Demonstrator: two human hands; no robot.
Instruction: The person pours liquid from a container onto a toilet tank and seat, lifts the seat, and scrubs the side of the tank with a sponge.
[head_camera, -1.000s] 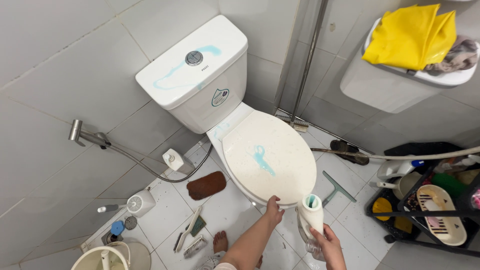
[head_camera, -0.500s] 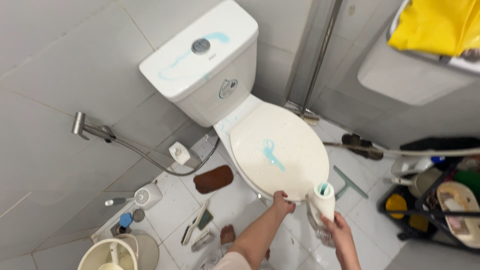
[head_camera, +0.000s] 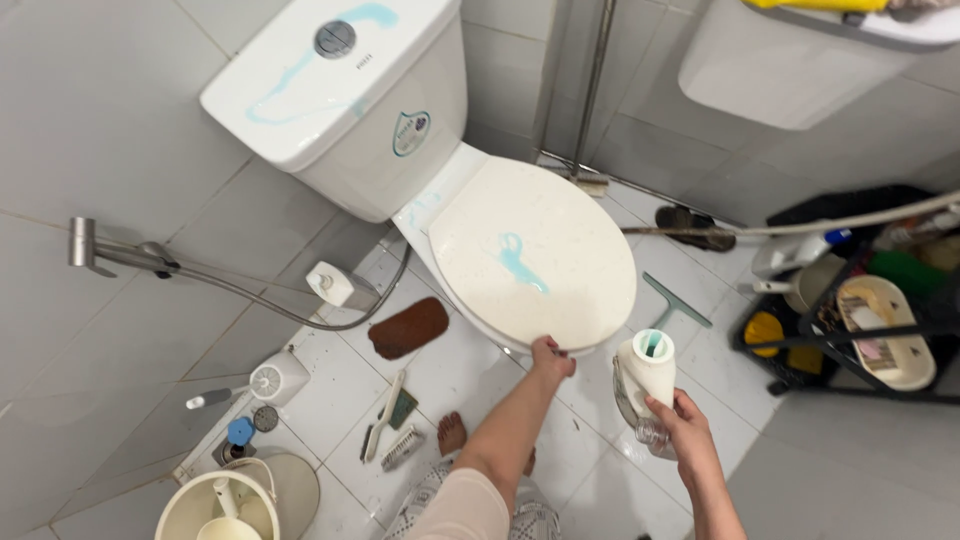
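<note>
Currently:
- left hand (head_camera: 551, 358) at 6 o'clock of frame centre, fingers curled on the front rim of the toilet lid (head_camera: 530, 255); a pinch on the edge, lid down flat.
- right hand (head_camera: 679, 420) at 5 o'clock, wrapped around the lower part of a white cleaner bottle (head_camera: 645, 378); full grasp, bottle roughly upright, its open top showing blue-green inside.
- bottle sits just beside the lid's front edge, at its 4 o'clock, off the floor and not touching the lid.
- blue cleaner streak (head_camera: 520, 262) on the middle of the lid; a longer blue streak runs across the tank top (head_camera: 320, 65) at 11 o'clock.
- bidet sprayer (head_camera: 110, 252) on the wall at 9 o'clock.
- brown pad (head_camera: 408, 328) on the floor tiles, left of the bowl.
- toilet brush holder (head_camera: 270, 380) and scrub brushes (head_camera: 392, 435) at 7 o'clock.
- green squeegee (head_camera: 676, 301) on the floor at 3 o'clock, black rack (head_camera: 850, 330) beyond it.
- bare foot (head_camera: 451, 434) under the left forearm.
</note>
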